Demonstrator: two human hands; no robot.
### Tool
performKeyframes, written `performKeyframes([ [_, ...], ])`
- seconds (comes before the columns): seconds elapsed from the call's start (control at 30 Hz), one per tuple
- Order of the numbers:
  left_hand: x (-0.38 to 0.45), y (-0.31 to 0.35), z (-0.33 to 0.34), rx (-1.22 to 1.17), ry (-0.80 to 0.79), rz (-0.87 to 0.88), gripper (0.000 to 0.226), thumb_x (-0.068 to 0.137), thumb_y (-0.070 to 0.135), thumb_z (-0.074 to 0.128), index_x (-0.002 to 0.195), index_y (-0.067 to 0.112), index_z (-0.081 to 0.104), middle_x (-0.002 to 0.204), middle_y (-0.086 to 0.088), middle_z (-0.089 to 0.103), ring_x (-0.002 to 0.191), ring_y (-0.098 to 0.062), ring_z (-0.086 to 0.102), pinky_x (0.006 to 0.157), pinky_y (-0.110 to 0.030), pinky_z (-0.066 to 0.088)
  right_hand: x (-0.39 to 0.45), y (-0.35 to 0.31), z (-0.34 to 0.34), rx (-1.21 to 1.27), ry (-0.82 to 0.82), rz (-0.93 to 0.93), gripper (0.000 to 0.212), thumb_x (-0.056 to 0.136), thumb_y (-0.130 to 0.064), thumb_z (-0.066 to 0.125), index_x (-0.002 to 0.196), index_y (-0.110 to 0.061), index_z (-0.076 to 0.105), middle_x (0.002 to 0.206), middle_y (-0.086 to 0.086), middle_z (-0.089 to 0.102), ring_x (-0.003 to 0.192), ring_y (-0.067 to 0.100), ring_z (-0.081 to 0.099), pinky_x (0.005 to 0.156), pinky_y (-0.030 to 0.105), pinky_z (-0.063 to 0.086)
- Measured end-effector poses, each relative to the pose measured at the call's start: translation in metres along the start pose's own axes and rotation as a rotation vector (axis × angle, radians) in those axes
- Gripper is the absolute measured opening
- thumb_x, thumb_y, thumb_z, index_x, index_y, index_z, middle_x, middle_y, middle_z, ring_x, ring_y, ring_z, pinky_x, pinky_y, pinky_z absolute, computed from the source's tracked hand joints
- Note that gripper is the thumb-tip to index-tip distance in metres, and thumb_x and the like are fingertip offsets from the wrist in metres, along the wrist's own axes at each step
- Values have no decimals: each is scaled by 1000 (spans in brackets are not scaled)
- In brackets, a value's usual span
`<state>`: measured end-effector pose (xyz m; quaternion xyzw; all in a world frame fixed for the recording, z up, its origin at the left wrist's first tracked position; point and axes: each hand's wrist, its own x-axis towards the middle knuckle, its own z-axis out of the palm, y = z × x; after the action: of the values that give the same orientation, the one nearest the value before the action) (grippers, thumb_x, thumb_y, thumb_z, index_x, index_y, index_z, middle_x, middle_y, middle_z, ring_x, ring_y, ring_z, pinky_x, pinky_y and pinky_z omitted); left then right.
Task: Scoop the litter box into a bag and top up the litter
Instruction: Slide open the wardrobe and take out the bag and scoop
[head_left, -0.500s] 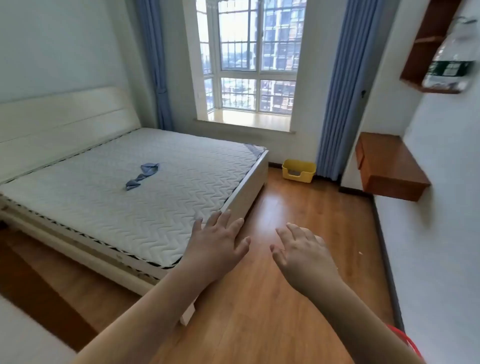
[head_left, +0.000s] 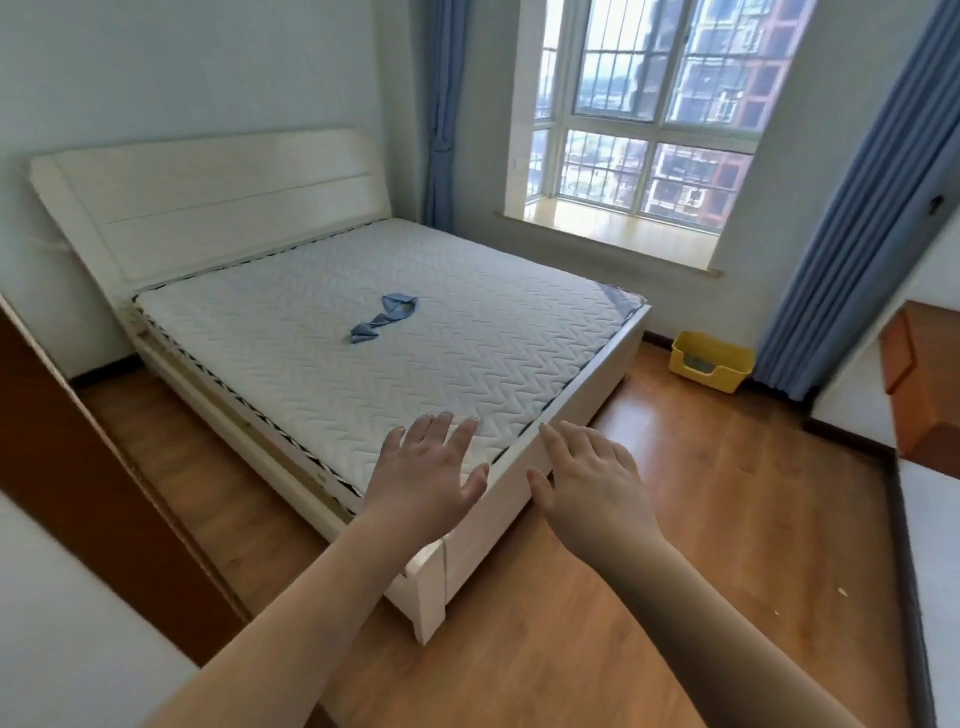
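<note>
Both hands are held out in front, palms down, fingers spread wide and straight, holding nothing. The left hand (head_left: 423, 475) hangs over the near corner of the bed (head_left: 587, 374); the right hand (head_left: 589, 480) hangs just beside it, over the bed's foot edge and the floor (head_left: 675, 519).

The litter box (head_left: 710, 361) sits well beyond the right hand, far ahead and to its right, on the floor against the wall below the window (head_left: 649, 104). It is a yellow plastic tub, rectangular with rounded corners, with a lowered notch in its front wall; grey fill shows inside, too small to make out its grain.

The bed has a cream wooden frame with a plain panelled headboard, and a bare white mattress quilted in a zigzag pattern with a dark striped edge tape. A crumpled blue cloth (head_left: 384, 317) lies on the mattress, ahead of the left hand. The floor is glossy orange-brown wood-look plank with a few pale specks on it to the right of the right arm.

Blue pleated curtains (head_left: 852, 234) hang on both sides of the barred window; the right one falls just behind the litter box. An orange-brown wooden block shelf (head_left: 924, 389) juts from the wall far right of the right hand. No writing can be read anywhere.
</note>
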<state>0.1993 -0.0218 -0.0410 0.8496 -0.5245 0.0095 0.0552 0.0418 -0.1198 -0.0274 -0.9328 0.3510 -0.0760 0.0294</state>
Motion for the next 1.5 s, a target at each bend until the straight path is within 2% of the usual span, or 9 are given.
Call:
performKeyframes([
  [0.33,39,-111,5,20,4,-214,64,99,55,24,155,27,13,161,-3,18,148,-20,13,119,-40,16,110,-76,39,-14,-74,-220,59,100,-49,27,152,-23,16,156,0,25,144,20,20,117,40,18],
  [0.7,93,-189,20,72,33,-521,61,99,53,26,153,25,21,159,-1,26,147,-18,18,116,-40,22,239,-131,86,73,-133,-537,57,101,-46,24,152,-21,17,159,2,21,146,22,18,119,42,16],
  [0.93,139,-211,26,93,60,-802,61,100,51,28,153,22,24,158,-3,29,145,-19,24,114,-39,26,331,-154,111,103,-139,-805,55,101,-43,30,150,-19,25,154,3,31,141,24,28,115,42,23],
  [1.03,147,-216,25,111,57,-903,60,100,49,27,154,22,23,158,-2,28,145,-18,23,115,-39,25,359,-169,121,127,-106,-902,54,97,-42,40,145,-17,39,145,4,46,134,25,43,108,44,36],
  [1.2,130,-217,25,156,71,-1041,59,101,46,30,154,21,22,158,-4,29,146,-19,23,116,-38,21,373,-206,132,245,-41,-1049,50,87,-37,61,130,-13,58,126,5,62,114,25,60,91,42,50],
  [1.3,107,-220,31,148,37,-1129,62,101,45,33,155,19,19,159,-7,27,148,-23,21,118,-39,17,369,-236,131,315,-40,-1185,47,92,-35,51,133,-13,54,129,4,60,116,24,58,94,41,48],
  [1.37,92,-225,34,187,8,-1187,64,99,46,40,153,15,26,157,-11,31,147,-28,22,119,-42,18,362,-257,128,342,-35,-1279,45,95,-30,44,136,-13,51,131,5,58,119,24,56,96,41,46],
  [1.43,80,-228,31,258,0,-1242,64,95,45,47,148,12,37,152,-14,39,145,-31,29,117,-45,23,352,-280,124,367,-47,-1365,46,96,-25,47,140,-14,46,136,6,55,124,26,53,101,43,44],
  [1.5,70,-233,28,287,14,-1282,65,97,46,45,150,12,33,155,-13,34,147,-29,24,118,-44,19,343,-303,120,380,-62,-1450,51,95,-22,49,144,-15,40,144,7,48,131,27,47,106,45,39],
])
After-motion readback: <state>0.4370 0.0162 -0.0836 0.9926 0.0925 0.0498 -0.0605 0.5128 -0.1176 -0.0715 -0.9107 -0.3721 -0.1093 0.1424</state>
